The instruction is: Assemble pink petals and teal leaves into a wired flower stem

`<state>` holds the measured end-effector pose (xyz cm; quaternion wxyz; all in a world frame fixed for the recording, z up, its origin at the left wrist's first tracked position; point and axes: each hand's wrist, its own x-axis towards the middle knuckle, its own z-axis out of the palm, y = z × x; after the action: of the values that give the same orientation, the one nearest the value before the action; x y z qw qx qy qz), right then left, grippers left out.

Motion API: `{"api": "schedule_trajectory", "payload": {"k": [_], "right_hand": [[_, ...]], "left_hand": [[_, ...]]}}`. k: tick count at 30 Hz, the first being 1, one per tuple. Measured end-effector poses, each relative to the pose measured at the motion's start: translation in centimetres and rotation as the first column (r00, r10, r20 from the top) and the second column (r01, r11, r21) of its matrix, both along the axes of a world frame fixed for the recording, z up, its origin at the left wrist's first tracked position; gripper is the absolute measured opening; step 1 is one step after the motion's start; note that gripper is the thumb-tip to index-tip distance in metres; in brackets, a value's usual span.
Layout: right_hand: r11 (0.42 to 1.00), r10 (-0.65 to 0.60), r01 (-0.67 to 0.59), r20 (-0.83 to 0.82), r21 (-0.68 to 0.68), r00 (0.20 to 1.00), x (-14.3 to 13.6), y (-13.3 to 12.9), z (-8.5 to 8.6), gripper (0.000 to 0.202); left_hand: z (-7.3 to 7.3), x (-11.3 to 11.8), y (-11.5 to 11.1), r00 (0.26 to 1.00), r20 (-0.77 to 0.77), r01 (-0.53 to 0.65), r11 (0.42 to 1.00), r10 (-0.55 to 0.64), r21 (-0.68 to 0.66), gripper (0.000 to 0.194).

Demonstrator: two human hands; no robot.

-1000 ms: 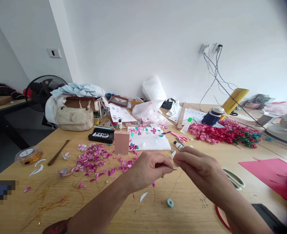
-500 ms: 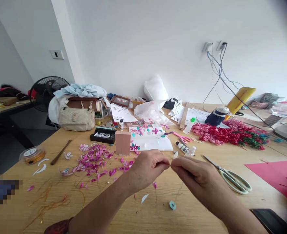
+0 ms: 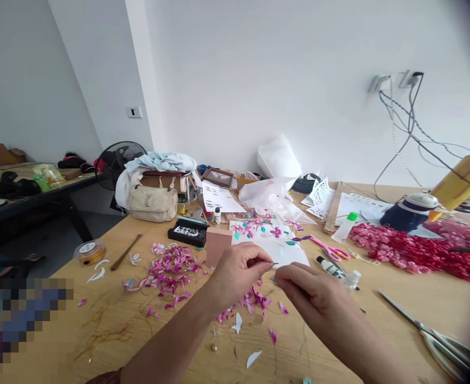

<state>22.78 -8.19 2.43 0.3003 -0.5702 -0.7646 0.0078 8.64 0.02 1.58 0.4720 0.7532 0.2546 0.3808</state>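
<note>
My left hand [image 3: 245, 271] is closed in a pinch, with the tip of a thin dark stem [image 3: 275, 264] poking out at its fingertips. Close beside it, my right hand [image 3: 315, 292] is also pinched, a small teal bit [image 3: 274, 279] showing at its fingers. A faint thread [image 3: 304, 338] hangs from below the right hand towards a teal spool [image 3: 307, 381] at the bottom edge. Magenta petals [image 3: 173, 272] on thin wires lie heaped left of my hands, more of them under my wrists. Both hands are above the wooden table [image 3: 179, 354].
Open-bladed scissors [image 3: 421, 326] lie at right, pink scissors [image 3: 331, 248] farther back. A pinkish block [image 3: 218, 246] stands behind my left hand, near a black box [image 3: 187, 232] and a white sheet with flowers [image 3: 294, 253]. Red flower bundles [image 3: 411, 248] and a blue jug [image 3: 408, 213] stand right.
The view has swung left and tilted, so the table's things sit farther right. My fingertips have drawn slightly apart, uncovering the dark stem tip and teal bit; both hands stay pinched.
</note>
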Motion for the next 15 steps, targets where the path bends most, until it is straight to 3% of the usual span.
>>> {"api": "schedule_trajectory", "payload": {"k": [2,4,7,10,12,15], "right_hand": [[1.000,0.003,-0.003,0.005,0.001,1.000,0.4,0.2,0.3,0.027],[1.000,-0.002,0.002,-0.006,0.025,1.000,1.2,0.5,0.4,0.028],[1.000,-0.013,0.015,-0.074,0.019,0.997,2.3,1.3,-0.3,0.026],[0.998,0.021,-0.034,-0.254,-0.046,0.967,2.9,2.1,-1.4,0.024],[0.986,0.021,-0.089,-0.426,-0.141,0.905,2.9,2.6,-2.1,0.023],[0.921,-0.082,-0.188,-0.641,-0.342,0.763,2.5,3.1,-2.7,0.024]], "left_hand": [[0.1,-0.1,-0.1,0.996,-0.085,0.004,0.995,0.005,0.103,0.012],[0.0,-0.1,-0.1,0.989,-0.137,0.067,0.991,-0.051,0.117,0.012],[-0.2,0.0,-0.1,0.981,-0.117,0.146,0.986,-0.155,-0.085,0.008],[-0.4,0.0,0.1,0.987,-0.009,0.151,0.935,-0.162,-0.321,0.008],[-0.5,0.0,0.3,0.987,0.056,0.160,0.906,-0.150,-0.392,0.011],[-0.4,-0.1,0.1,0.986,0.103,0.163,0.890,-0.132,-0.427,0.013]]}}
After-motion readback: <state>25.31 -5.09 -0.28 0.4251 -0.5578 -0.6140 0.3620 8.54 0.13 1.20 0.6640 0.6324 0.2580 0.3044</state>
